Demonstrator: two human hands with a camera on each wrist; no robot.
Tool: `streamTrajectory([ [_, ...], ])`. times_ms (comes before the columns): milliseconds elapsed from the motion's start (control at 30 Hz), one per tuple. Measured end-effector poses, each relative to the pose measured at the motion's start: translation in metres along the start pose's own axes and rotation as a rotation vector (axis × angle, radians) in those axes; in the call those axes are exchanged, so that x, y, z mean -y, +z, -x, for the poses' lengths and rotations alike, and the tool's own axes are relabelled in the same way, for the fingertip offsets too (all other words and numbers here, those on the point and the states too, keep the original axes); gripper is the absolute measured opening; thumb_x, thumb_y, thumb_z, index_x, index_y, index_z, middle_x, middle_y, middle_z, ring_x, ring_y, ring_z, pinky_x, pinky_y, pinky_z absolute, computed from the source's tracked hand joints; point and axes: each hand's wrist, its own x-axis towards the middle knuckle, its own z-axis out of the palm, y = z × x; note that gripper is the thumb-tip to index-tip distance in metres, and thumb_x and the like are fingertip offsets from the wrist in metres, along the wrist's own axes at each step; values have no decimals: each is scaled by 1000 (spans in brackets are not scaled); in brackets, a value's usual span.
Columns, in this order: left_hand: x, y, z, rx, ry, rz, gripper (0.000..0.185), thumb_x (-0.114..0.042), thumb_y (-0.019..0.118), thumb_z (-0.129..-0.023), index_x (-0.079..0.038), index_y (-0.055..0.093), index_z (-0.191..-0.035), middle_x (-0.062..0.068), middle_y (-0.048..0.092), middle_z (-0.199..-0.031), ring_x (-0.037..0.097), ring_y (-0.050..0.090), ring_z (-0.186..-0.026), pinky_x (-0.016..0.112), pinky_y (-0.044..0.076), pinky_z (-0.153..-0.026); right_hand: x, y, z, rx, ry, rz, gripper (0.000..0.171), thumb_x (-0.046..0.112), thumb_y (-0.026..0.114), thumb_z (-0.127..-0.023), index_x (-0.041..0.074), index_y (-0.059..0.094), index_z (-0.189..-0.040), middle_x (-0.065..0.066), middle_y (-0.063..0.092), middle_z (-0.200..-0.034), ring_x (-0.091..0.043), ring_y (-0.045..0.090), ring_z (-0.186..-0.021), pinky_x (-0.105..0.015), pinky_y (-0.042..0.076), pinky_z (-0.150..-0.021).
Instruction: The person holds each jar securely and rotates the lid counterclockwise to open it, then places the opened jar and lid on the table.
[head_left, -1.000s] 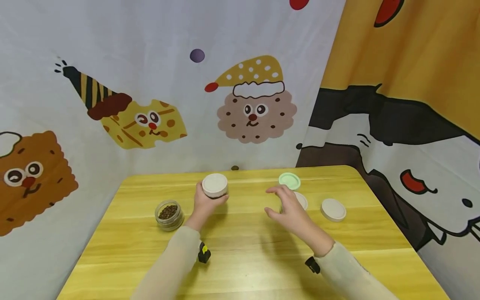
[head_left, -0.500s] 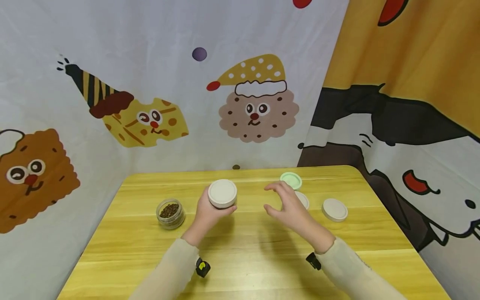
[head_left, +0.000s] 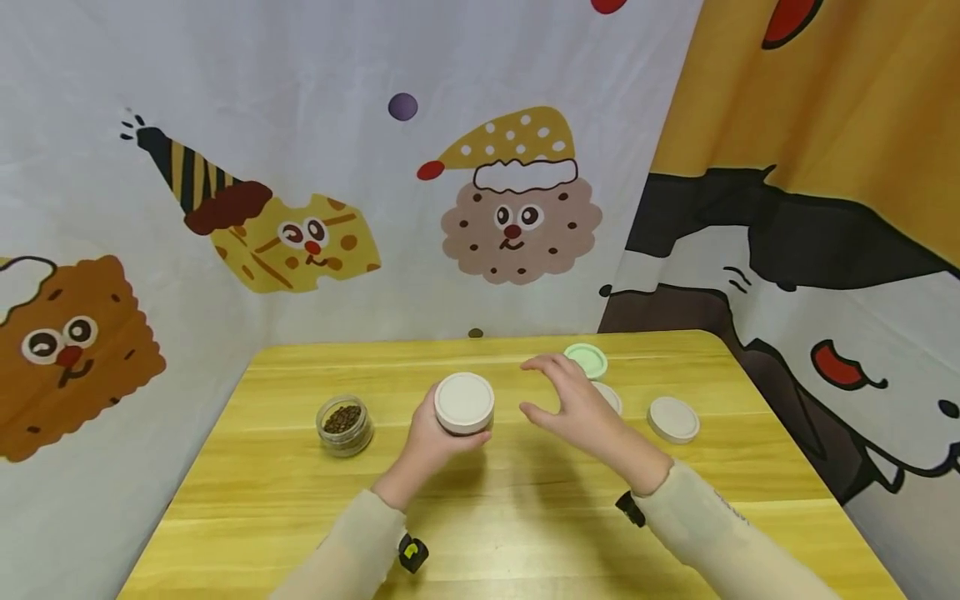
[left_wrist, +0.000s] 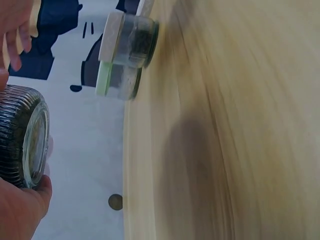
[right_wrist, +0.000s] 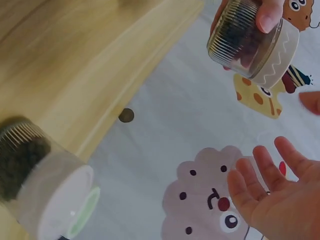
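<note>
- An open glass jar [head_left: 343, 424] stands on the yellow bench [head_left: 495, 517], well to the left of the held jar; it has no lid and is partly filled with small dark brown pieces.
- The left hand [head_left: 429, 442] grips the held jar [head_left: 464, 403] from below and the side, fingers and thumb curled round its glass body, and lifts it clear of the bench near the middle.
- This held jar is a short, round, ribbed clear glass one, holding dark pieces, capped with a flat off-white lid that faces up towards the head camera; the right wrist view shows a wavy line running round the lid's edge.
- The right hand [head_left: 573, 406] hovers just to the right of the held jar, not touching it, fingers spread and loosely bent, palm turned towards the jar, holding nothing.
- Behind the right hand, right of the held jar, stands a green-lidded jar [head_left: 586, 360] at the far edge of the bench.
- Just in front of that one a white-lidded jar [head_left: 610, 397] is partly hidden by the right hand.
- Farthest right of the held jar sits another white-lidded jar [head_left: 673, 418]; from this angle its contents cannot be told.
</note>
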Motion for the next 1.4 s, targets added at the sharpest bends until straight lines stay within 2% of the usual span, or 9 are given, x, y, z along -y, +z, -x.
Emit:
streamTrajectory([
  [67, 8, 5, -1, 14, 17, 4, 88, -17, 91, -58, -18, 46, -133, 1, 57, -125, 20, 53, -118, 46, 40, -102, 3, -3, -2, 27, -5, 10, 57, 37, 72, -82, 18, 51, -132, -4, 49, -133, -26, 44, -126, -50, 41, -101],
  [300, 6, 17, 1, 78, 35, 31, 85, -16, 89, -61, -19, 44, -133, 0, 56, -126, 19, 53, -117, 44, 42, -101, 12, -9, -10, 158, -40, 78, 79, 59, 69, -76, 21, 43, -141, -3, 44, -140, -27, 42, -128, -50, 42, -101],
  [500, 1, 22, 4, 68, 33, 11, 85, -17, 88, -62, -16, 44, -134, 5, 55, -128, 23, 52, -118, 47, 41, -100, 30, -9, -17, 264, -86, 120, 88, 58, 74, -72, 18, 40, -143, -6, 43, -142, -29, 42, -129, -49, 42, -100],
  [667, -1, 23, 4, 69, 17, 10, 87, -8, 86, -61, -13, 41, -136, 9, 52, -130, 28, 49, -120, 50, 40, -102, 49, -4, -21, 326, -87, 120, 90, 54, 76, -72, 12, 41, -143, -9, 43, -141, -30, 42, -128, -45, 44, -98],
  [800, -1, 25, 3, 77, 14, 18, 90, -2, 84, -59, -10, 40, -137, 12, 51, -132, 31, 49, -121, 50, 40, -102, 57, 1, -24, 336, -70, 159, 92, 55, 76, -70, 10, 42, -142, -10, 45, -138, -29, 44, -124, -42, 46, -95],
  [1133, -1, 28, 3, 76, 8, -8, 90, -5, 85, -59, -10, 39, -137, 13, 51, -132, 33, 50, -120, 49, 43, -100, 58, 12, -29, 334, -14, 245, 86, 55, 74, -72, 7, 47, -137, -8, 49, -130, -23, 47, -114, -36, 48, -89],
  [1400, -3, 28, 3, 74, -10, 7, 91, -3, 86, -58, -13, 40, -136, 11, 50, -132, 31, 49, -121, 49, 43, -100, 59, 15, -32, 281, -59, 288, 77, 49, 78, -68, 5, 55, -128, -9, 54, -122, -22, 50, -107, -34, 50, -86],
])
